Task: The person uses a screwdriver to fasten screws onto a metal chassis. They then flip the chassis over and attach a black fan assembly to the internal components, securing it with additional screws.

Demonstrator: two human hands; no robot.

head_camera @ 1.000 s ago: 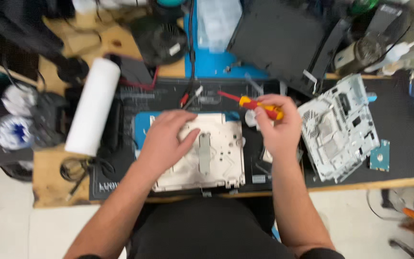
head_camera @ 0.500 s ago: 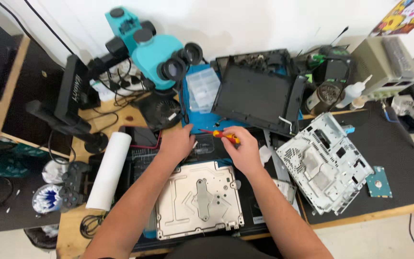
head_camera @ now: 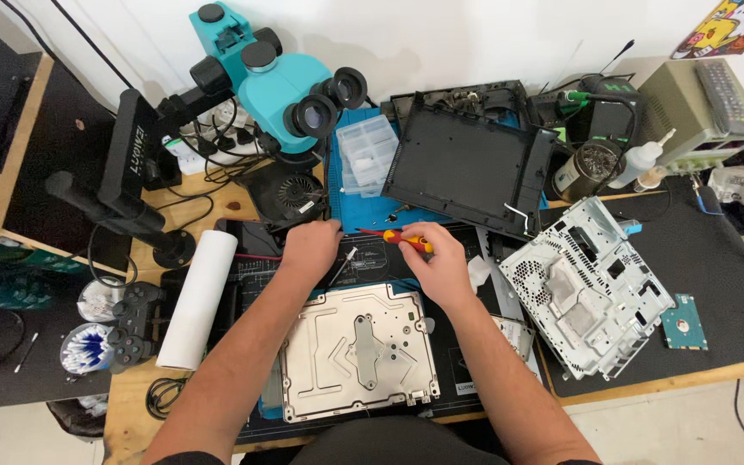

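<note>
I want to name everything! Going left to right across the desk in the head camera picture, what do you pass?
Game controller → white paper roll → left hand → red and yellow screwdriver in the right hand → silver metal chassis → small hard drive.

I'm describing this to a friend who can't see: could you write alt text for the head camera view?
Seen from above, a person's right hand holds a red and yellow screwdriver beside the left hand on a black work mat, past a silver metal plate. A teal microscope, a paper roll and a metal chassis surround them.
</note>
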